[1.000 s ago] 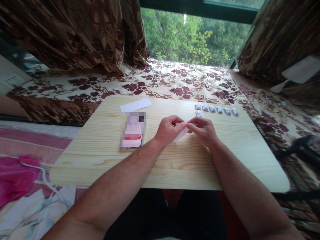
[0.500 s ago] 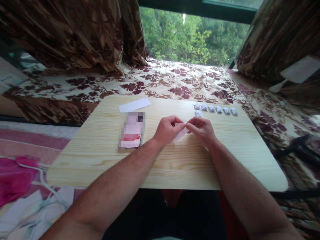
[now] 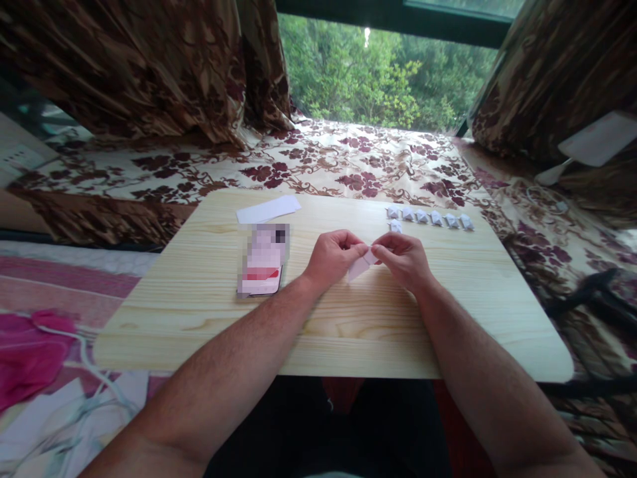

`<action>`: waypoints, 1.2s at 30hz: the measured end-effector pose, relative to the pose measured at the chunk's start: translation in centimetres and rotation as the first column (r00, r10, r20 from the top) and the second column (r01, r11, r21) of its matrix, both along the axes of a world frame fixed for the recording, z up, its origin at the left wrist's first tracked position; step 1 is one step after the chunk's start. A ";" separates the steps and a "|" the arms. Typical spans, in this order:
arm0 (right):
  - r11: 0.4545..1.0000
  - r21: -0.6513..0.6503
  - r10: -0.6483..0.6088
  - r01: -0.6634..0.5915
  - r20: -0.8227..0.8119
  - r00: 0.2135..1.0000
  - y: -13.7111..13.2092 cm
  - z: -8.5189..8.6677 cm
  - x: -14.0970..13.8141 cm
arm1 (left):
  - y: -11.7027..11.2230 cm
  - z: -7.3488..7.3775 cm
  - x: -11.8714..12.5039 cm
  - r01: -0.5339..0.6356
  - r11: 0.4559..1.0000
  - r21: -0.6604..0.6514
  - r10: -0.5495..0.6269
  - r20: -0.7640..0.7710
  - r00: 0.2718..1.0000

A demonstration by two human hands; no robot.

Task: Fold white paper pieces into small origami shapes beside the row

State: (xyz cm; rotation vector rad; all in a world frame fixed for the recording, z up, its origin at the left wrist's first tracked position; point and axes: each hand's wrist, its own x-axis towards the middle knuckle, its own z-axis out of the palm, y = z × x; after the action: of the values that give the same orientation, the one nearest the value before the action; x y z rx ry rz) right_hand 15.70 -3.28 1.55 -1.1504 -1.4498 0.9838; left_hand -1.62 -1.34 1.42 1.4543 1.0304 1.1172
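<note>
Over the middle of the wooden table, a small folded piece of white paper (image 3: 361, 265) is pinched between both hands. My left hand (image 3: 334, 255) grips its left side with thumb and fingers closed. Opposite it, my right hand (image 3: 401, 259) pinches the upper right part, and its fingers hide some of the paper. Just behind the right hand lies a small folded paper piece (image 3: 395, 226). Farther back, several similar folded paper pieces (image 3: 422, 216) stand in a row.
White paper strips (image 3: 267, 209) lie at the table's back left. A phone (image 3: 261, 262), partly blurred out, rests left of my hands. The light wooden table (image 3: 199, 318) ends at a cushioned ledge with floral cloth (image 3: 358, 159). Cables and papers (image 3: 94, 411) lie at lower left.
The fingertips have drawn slightly apart, and more of the folded paper shows between them. The other things stay where they were.
</note>
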 end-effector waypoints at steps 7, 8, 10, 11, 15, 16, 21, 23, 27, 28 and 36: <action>1.000 0.021 0.002 -0.003 0.037 0.999 0.1 -0.2 -0.1 | -0.1 0.0 0.0 0.000 0.999 0.034 0.001 -0.033 0.999; 1.000 0.023 0.000 -0.001 0.040 0.999 0.1 -0.2 -0.1 | -0.1 0.0 0.0 -0.002 0.999 0.039 0.003 -0.036 0.999; 1.000 0.027 -0.003 0.002 0.041 0.999 0.1 -0.2 -0.2 | -0.1 -0.1 0.0 -0.007 0.999 0.051 0.009 -0.044 0.999; 1.000 0.029 -0.003 0.002 0.041 0.999 0.1 -0.2 -0.2 | -0.1 -0.1 0.0 -0.011 0.998 0.056 0.014 -0.049 0.999; 0.999 0.033 -0.012 0.011 0.043 0.999 0.0 -0.1 -0.3 | -0.1 -0.3 0.1 -0.021 0.997 0.074 0.027 -0.071 0.997; 0.999 0.032 -0.014 0.012 0.044 0.999 0.0 -0.1 -0.3 | -0.1 -0.3 0.1 -0.021 0.997 0.077 0.027 -0.076 0.997; 1.000 0.022 -0.011 0.010 0.037 0.999 0.0 -0.2 -0.2 | -0.2 0.0 0.1 -0.024 0.997 0.076 0.030 -0.082 0.996; 1.000 0.014 -0.019 0.019 0.034 0.999 0.1 -0.2 0.0 | -0.2 0.1 0.0 -0.034 0.997 0.066 0.039 -0.084 0.996; 1.000 0.010 -0.022 0.022 0.003 1.000 0.2 -0.2 0.2 | -0.1 0.2 -0.2 -0.044 0.998 0.044 0.047 -0.073 0.996; 1.000 0.010 -0.020 0.020 -0.010 1.000 0.2 -0.2 0.2 | 0.0 0.2 -0.2 -0.043 0.998 0.042 0.045 -0.068 0.997; 0.995 0.002 -0.102 0.103 -0.149 0.984 0.3 0.7 0.8 | 0.6 0.2 -0.6 -0.126 0.992 -0.021 0.126 0.013 0.992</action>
State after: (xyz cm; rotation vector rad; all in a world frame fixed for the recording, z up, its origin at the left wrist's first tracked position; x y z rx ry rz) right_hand 16.55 -2.97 2.23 -1.1093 -1.2633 0.9684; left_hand -2.24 -0.74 1.58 1.3786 1.1329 1.2020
